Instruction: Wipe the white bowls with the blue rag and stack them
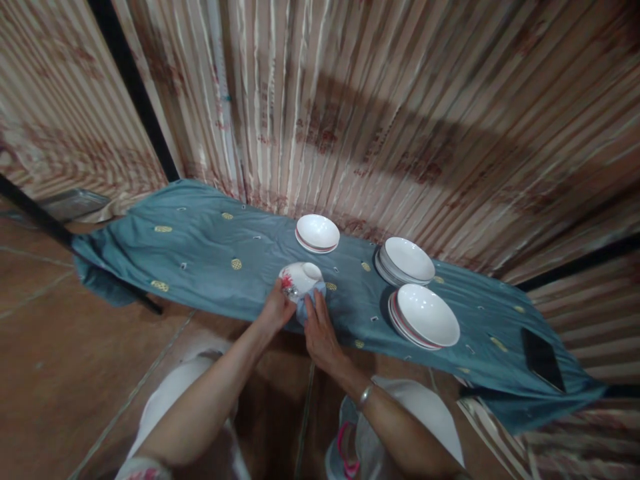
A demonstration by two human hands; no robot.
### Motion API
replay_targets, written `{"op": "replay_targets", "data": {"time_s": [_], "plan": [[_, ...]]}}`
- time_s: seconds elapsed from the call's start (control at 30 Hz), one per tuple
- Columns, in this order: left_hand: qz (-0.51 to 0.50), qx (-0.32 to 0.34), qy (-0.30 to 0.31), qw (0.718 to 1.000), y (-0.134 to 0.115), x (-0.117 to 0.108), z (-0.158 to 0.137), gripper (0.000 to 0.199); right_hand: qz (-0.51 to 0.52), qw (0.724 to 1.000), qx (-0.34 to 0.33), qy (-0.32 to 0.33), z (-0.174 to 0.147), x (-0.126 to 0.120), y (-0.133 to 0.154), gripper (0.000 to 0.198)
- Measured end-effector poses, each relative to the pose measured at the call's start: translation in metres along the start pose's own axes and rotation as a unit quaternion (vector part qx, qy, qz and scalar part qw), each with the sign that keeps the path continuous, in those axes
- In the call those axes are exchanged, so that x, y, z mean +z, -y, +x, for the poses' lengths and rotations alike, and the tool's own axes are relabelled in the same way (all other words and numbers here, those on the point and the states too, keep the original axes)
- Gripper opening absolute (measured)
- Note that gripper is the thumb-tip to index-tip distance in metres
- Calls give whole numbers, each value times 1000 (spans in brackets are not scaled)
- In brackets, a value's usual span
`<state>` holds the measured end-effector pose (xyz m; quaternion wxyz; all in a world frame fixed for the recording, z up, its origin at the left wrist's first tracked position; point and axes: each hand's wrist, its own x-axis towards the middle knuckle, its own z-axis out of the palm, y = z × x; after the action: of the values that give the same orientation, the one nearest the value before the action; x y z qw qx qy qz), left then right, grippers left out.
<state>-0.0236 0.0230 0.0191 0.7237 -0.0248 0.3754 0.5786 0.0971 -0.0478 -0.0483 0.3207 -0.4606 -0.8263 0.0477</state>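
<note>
A silver bangle (367, 393) is circling the right wrist (355, 381); red is patterning the pale left sleeve (145, 468); whitish legwear (417, 410) is showing.

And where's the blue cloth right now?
In the head view, the blue cloth is near the middle, under the right hand, against the flowered bowl in the left hand.

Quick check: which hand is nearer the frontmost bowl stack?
Right. The right hand is left of that bowl stack; the left hand is farther left, holding the patterned bowl.
</note>
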Motion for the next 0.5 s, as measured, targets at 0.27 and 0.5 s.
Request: {"op": "replay_targets", "data": {"time_s": [0.27,0.5], "plan": [[18,40,0,999,13,-2,-5,31,-121,990,-63,25,29,-22,10,53],[36,107,39,993,23,-7,3,18,-149,988,-27,0,59,-25,12,45]]}}
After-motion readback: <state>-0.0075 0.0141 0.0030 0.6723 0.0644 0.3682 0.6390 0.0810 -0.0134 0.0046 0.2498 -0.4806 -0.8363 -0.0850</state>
